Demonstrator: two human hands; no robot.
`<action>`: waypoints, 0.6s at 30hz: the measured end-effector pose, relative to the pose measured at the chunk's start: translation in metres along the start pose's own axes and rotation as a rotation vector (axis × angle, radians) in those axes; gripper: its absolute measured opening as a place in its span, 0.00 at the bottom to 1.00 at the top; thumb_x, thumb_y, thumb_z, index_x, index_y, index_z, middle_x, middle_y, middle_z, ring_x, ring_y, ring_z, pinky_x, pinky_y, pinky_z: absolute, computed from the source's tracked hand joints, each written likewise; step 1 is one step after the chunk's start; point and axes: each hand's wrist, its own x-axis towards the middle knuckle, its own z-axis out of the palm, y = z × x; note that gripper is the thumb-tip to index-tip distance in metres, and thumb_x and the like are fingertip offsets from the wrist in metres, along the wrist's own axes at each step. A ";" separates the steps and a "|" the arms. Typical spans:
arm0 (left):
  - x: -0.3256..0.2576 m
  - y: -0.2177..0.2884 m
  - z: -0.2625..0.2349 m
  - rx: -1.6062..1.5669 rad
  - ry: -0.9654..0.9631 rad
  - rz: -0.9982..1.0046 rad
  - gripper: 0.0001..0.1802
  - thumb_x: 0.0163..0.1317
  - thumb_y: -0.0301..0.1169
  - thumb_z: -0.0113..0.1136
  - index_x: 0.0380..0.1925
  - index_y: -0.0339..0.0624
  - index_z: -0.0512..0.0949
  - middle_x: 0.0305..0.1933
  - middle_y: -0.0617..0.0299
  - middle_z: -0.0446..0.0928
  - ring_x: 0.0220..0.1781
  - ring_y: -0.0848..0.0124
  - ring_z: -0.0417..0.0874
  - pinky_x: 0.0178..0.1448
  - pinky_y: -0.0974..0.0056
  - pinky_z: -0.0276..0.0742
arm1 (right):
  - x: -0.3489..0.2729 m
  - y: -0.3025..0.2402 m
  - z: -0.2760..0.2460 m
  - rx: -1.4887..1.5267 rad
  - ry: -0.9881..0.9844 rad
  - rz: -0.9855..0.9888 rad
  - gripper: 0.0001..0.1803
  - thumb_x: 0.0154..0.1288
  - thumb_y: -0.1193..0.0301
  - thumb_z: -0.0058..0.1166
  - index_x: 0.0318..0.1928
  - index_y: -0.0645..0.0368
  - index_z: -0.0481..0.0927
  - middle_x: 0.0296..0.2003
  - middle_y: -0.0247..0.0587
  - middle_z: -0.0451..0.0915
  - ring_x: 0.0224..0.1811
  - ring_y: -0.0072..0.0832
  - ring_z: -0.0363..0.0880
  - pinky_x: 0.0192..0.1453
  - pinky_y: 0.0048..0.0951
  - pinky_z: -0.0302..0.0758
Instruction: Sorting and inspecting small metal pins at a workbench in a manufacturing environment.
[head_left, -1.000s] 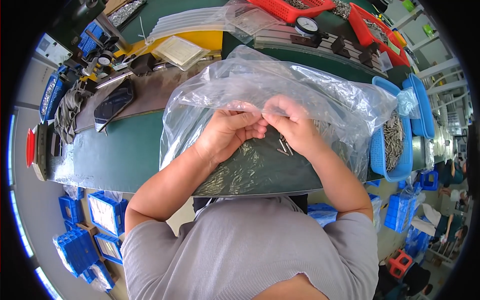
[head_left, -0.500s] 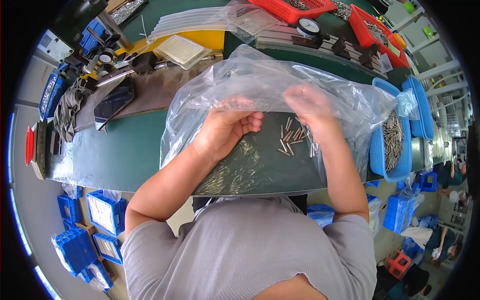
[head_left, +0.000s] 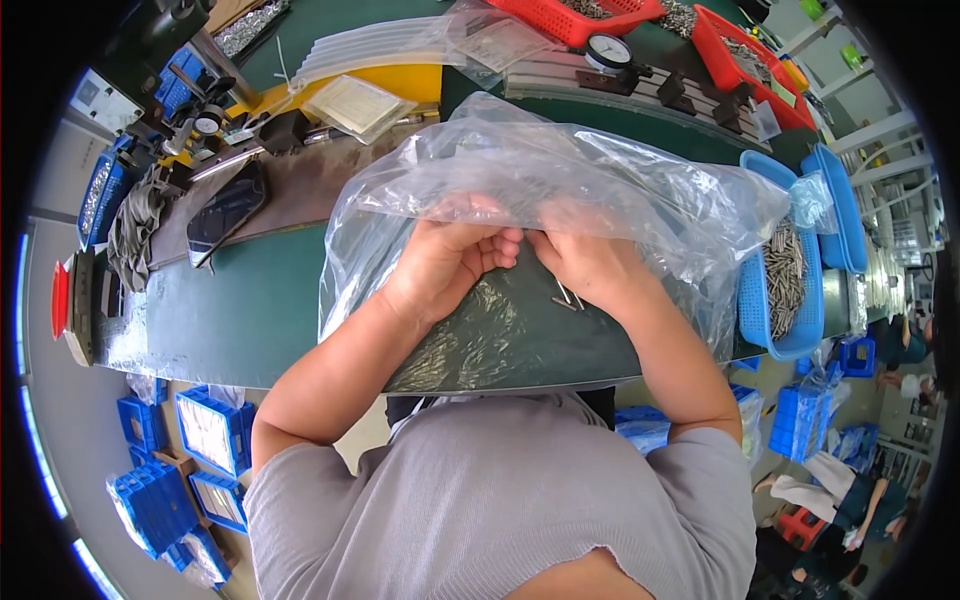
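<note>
A crumpled clear plastic bag [head_left: 420,180] spreads over the green bench top and drapes across my fingers. My left hand [head_left: 445,255] is closed, its fingers curled toward the palm; whatever it holds is hidden behind the hazy plastic. Close beside it, my right hand [head_left: 585,250] is closed too, thumb toward the left fingertips, with the rest of its fingers blurred under the film. Anything in its grip cannot be made out. A few small metal pins [head_left: 565,303] show on the bench just below the right hand, which covers the others.
To the right stands a blue basket [head_left: 815,310] of metal pins [head_left: 783,275], beside another blue basket [head_left: 850,235]. Red baskets [head_left: 740,60] and a dial gauge [head_left: 609,52] on a grooved plate sit at the back. A phone [head_left: 228,210] lies left, near a measuring stand [head_left: 222,65].
My right hand has moved left from over the pins to my left hand, and now hides most of the pins. My left hand stays nearly where it was.
</note>
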 end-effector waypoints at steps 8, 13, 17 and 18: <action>-0.004 -0.001 0.002 -0.036 -0.016 -0.103 0.05 0.62 0.25 0.51 0.36 0.35 0.73 0.34 0.53 0.77 0.34 0.66 0.79 0.42 0.63 0.76 | -0.003 -0.001 -0.025 1.129 -0.013 0.408 0.09 0.65 0.66 0.51 0.40 0.58 0.75 0.28 0.32 0.74 0.25 0.10 0.63 0.27 0.13 0.59; -0.004 -0.003 0.002 -0.058 -0.018 -0.126 0.06 0.62 0.26 0.53 0.37 0.35 0.75 0.35 0.51 0.79 0.34 0.67 0.81 0.42 0.64 0.78 | -0.001 -0.007 -0.021 1.206 -0.043 0.386 0.10 0.65 0.66 0.51 0.41 0.59 0.75 0.29 0.34 0.75 0.23 0.10 0.60 0.26 0.13 0.57; -0.004 -0.003 0.002 -0.059 -0.022 -0.134 0.06 0.62 0.26 0.53 0.37 0.35 0.75 0.35 0.51 0.79 0.34 0.67 0.81 0.42 0.64 0.78 | -0.001 -0.008 -0.020 1.182 -0.014 0.368 0.09 0.65 0.68 0.51 0.42 0.59 0.74 0.30 0.33 0.75 0.25 0.11 0.63 0.27 0.13 0.59; -0.004 -0.003 0.001 -0.064 -0.033 -0.138 0.06 0.62 0.26 0.53 0.37 0.35 0.75 0.35 0.51 0.79 0.34 0.67 0.81 0.42 0.64 0.78 | -0.001 -0.008 -0.020 1.155 -0.003 0.364 0.09 0.65 0.69 0.51 0.42 0.59 0.74 0.31 0.33 0.75 0.26 0.12 0.65 0.29 0.14 0.61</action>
